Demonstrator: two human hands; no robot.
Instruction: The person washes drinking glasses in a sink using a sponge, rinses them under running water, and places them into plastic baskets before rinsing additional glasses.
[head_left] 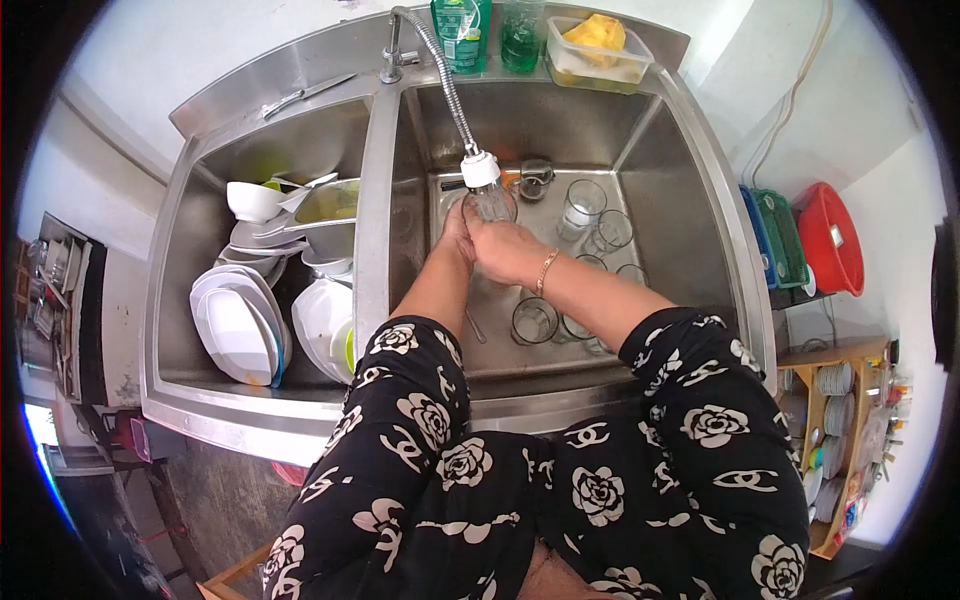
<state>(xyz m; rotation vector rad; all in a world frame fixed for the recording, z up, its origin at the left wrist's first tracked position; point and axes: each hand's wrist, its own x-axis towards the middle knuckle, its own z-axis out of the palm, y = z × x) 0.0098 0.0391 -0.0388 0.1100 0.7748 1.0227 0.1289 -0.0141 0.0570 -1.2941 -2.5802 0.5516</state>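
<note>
Under the white spray head (480, 168) of the flexible tap, my right hand (505, 252) is closed around a clear drinking glass (492, 204). My left hand (457, 232) grips the same glass from the left side, its fingers partly hidden. Both hands are over the right sink basin (680, 290). Right of them, several clear glasses stand on the basin floor, among them a tall glass (582, 210) and a glass near my right wrist (535, 321). A glass mug (535, 180) is farther back. Below my hands lies a thin metal utensil (475, 326).
White plates (235, 335), a white bowl (254, 202) and a metal pan (330, 238) crowd the left basin. A knife (308, 95) lies on the back ledge. Behind the tap are a green pouch (462, 38) and a plastic tub (600, 62); a red basin (832, 240) is at right.
</note>
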